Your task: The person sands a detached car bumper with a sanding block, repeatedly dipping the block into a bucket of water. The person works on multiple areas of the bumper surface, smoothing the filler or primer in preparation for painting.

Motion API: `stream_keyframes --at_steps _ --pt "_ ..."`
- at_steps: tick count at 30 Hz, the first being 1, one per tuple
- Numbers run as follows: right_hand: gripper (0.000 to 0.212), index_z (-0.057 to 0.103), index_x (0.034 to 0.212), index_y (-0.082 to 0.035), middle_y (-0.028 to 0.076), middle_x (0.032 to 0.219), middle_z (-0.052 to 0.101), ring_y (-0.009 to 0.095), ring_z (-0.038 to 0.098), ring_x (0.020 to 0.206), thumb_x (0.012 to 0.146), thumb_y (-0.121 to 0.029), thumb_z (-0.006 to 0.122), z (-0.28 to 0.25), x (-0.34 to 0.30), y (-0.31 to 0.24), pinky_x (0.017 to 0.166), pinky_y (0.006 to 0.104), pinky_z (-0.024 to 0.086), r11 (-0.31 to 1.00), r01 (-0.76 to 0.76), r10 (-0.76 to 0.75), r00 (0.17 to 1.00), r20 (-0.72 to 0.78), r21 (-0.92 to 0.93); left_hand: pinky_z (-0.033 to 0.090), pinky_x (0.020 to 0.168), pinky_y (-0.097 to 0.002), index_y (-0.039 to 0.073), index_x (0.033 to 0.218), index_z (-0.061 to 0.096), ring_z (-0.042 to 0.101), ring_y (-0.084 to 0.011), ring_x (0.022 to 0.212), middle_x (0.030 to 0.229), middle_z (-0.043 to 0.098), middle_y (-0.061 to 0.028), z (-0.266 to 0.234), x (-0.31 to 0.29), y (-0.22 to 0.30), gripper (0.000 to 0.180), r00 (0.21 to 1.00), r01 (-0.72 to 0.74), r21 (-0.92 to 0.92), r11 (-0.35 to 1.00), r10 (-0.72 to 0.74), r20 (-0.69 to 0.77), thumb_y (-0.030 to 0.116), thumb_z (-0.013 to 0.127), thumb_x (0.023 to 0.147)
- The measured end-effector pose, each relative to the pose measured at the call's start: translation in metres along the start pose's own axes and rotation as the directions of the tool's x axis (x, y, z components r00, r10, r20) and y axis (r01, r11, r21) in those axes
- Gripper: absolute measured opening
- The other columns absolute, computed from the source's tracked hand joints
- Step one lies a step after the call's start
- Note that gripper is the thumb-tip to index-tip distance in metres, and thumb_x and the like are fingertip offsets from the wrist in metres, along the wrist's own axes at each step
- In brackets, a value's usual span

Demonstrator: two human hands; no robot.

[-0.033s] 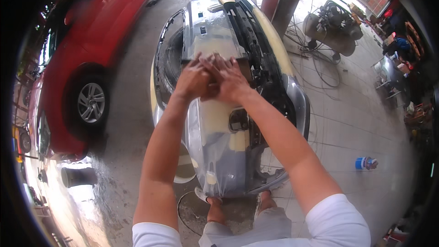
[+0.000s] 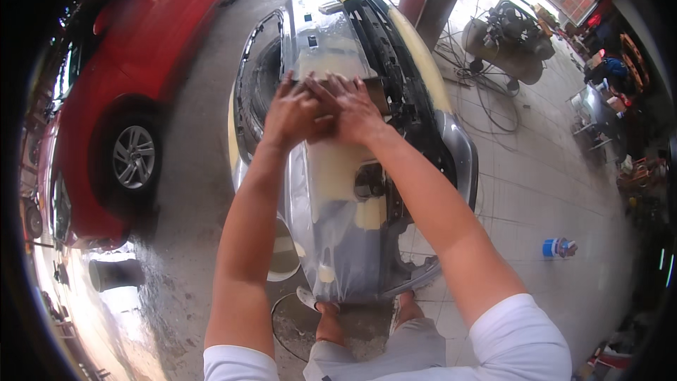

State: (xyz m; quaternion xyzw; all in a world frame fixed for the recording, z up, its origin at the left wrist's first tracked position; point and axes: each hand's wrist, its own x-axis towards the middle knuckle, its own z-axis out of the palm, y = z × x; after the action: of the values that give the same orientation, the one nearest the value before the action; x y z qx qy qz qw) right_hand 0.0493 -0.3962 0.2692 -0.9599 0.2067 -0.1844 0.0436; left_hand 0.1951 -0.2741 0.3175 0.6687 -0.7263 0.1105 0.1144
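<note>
A grey car bumper [image 2: 345,247] with cream filler patches [image 2: 328,173] lies lengthwise in front of me, its surface glossy as if wet. My left hand [image 2: 293,116] and my right hand [image 2: 349,109] meet over its middle, thumbs close together. Under them is a dark flat block [image 2: 379,95], pressed against the bumper; only its ends show, and whether it is wrapped in a sheet I cannot tell. Both hands are closed over it, with some left fingers extended. Right of the hands runs the bumper's black slotted grille part [image 2: 412,113].
A red car [image 2: 141,49] stands at the left. A pale bucket [image 2: 283,254] sits beneath the bumper's left side, a dark bucket [image 2: 113,274] farther left. Far right are an air compressor [image 2: 504,46] and hoses [image 2: 501,123]. A blue can [image 2: 553,248] lies on the tiles.
Both hands and the dark block have shifted slightly away from me along the bumper. The left fingers are a little more spread.
</note>
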Motion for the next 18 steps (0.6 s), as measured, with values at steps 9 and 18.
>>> stream_keyframes --at_steps 9,18 --pt "0.081 0.061 0.147 -0.042 0.006 0.166 0.041 0.03 0.03 0.157 0.076 -0.079 0.072 0.007 -0.016 -0.017 0.131 0.0556 0.014 0.983 -0.179 0.179 0.984 0.012 -0.037 0.039 0.118 -0.0496 0.005 0.143 0.061 0.056 -0.0407 0.138 0.147 0.06 -0.0222 0.076 -0.214 0.124 0.055 0.572 0.47 -0.672 0.572 -0.778 -0.262 0.013 0.078 0.092" --pt "0.074 0.069 0.139 -0.04 0.008 0.161 0.045 0.036 0.03 0.157 0.071 -0.068 0.083 -0.008 -0.116 -0.059 0.128 0.0636 0.011 1.0 0.016 -0.016 0.999 -0.052 0.009 0.048 0.072 -0.0471 -0.01 0.127 0.058 0.061 -0.0368 0.074 0.082 0.063 -0.0249 0.113 -0.266 0.169 0.052 0.356 0.709 -0.705 0.004 -0.865 0.354 0.036 0.066 0.104"
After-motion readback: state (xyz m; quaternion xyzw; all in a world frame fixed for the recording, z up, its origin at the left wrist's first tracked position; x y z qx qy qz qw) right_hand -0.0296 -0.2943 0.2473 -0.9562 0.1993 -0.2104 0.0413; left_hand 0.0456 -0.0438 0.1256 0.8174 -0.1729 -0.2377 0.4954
